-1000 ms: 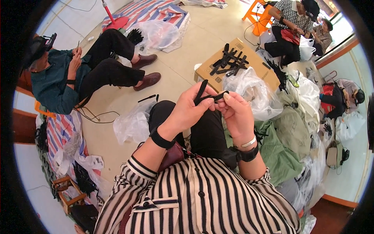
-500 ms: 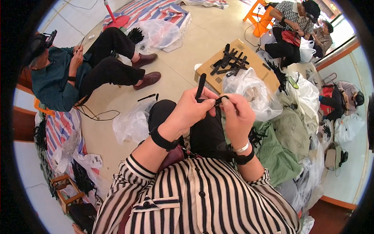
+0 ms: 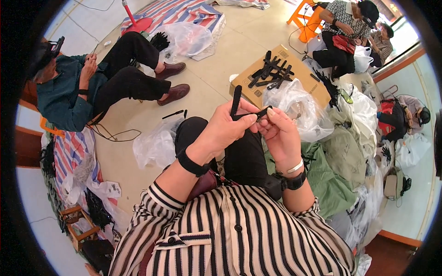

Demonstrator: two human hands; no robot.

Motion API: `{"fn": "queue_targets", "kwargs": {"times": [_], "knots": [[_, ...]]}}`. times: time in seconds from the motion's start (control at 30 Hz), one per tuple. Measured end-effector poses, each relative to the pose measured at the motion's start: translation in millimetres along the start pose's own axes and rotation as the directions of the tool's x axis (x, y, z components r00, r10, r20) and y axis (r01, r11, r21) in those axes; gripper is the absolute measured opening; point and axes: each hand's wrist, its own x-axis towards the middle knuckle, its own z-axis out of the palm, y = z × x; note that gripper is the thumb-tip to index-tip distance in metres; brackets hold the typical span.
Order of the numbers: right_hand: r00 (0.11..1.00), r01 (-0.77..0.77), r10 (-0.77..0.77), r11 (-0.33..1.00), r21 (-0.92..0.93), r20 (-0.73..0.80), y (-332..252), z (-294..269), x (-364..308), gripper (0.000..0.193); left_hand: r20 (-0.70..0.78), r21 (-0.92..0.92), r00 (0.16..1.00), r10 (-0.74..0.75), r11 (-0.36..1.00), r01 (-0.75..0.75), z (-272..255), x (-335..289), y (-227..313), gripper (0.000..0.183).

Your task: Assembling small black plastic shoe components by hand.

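A narrow black strap [image 3: 236, 100] is held between my two hands in front of my knees. My left hand [image 3: 225, 126] pinches it between thumb and fingers, and one length stands up past the knuckles. The other length crosses to my right hand [image 3: 280, 131], whose thumb and fingertips grip its end. Whether a small fitting sits at that end is hidden by the fingers. Beyond the hands, a loose pile of similar black straps [image 3: 271, 71] lies on a cardboard box [image 3: 299, 60].
A clear plastic bag [image 3: 301, 110] rests against the box. Green cloth [image 3: 324, 184] and more plastic spread on the right. Another plastic bag [image 3: 156, 142] lies on the floor at left. A seated person [image 3: 64, 96] is at far left; others sit at upper right, near an orange stool [image 3: 306, 23].
My right hand has rolled so its palm side and wrist show more. A longer stretch of the black strap now shows between my hands. My left hand has barely moved.
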Motion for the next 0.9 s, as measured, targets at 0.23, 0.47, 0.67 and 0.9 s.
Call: {"fn": "queue_targets", "kwargs": {"times": [0.23,0.47,0.67,0.9], "knots": [[0.960,0.262,-0.279,0.905,-0.336,-0.004,4,14,-6,0.014,-0.034,0.087,0.987,0.156,0.984,-0.153,3,4,-11,0.011],[0.942,0.314,-0.335,0.875,-0.368,0.007,5,15,-8,0.014,-0.039,0.100,0.955,0.295,0.952,-0.290,6,6,-15,0.008],[0.963,0.255,-0.267,0.932,-0.259,-0.013,6,13,-5,0.014,-0.089,0.471,0.849,0.521,0.773,-0.425,12,4,-20,0.007],[0.959,0.267,-0.283,0.918,-0.294,-0.014,8,12,-5,0.014,-0.073,0.106,0.956,0.283,0.956,-0.275,2,7,-18,0.009]]}}
